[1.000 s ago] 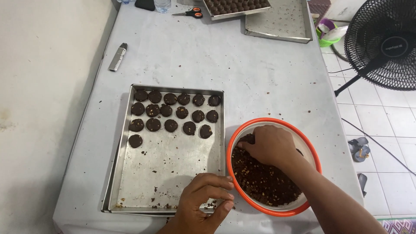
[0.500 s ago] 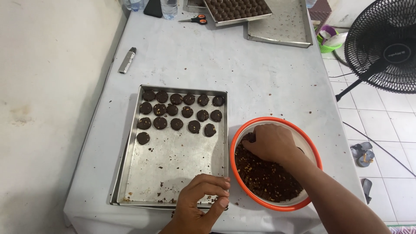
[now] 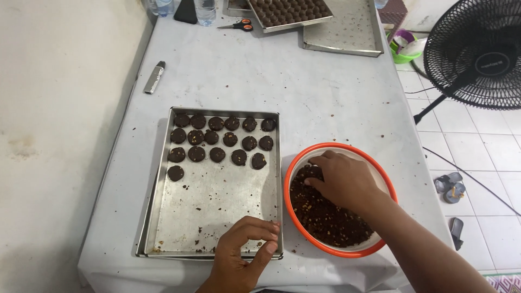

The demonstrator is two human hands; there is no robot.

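My right hand (image 3: 344,180) reaches into an orange-rimmed bowl (image 3: 380,173) of dark brown dough (image 3: 325,220), fingers curled into the dough at the bowl's far left side. My left hand (image 3: 241,255) rests on the near edge of a metal baking tray (image 3: 217,211), fingers bent against its rim. Several round dark dough discs (image 3: 217,138) lie in rows across the tray's far end.
A grey table (image 3: 271,76) holds a second tray full of dark pieces (image 3: 290,11), a bare metal tray (image 3: 347,30), scissors (image 3: 239,25) and a small silver lighter-like object (image 3: 154,77). A black fan (image 3: 477,51) stands on the tiled floor at right, near sandals (image 3: 451,187).
The view has shifted slightly, so the tray and bowl sit lower in the picture. My right hand stays in the dough, its fingers working further left. My left hand remains at the tray's edge.
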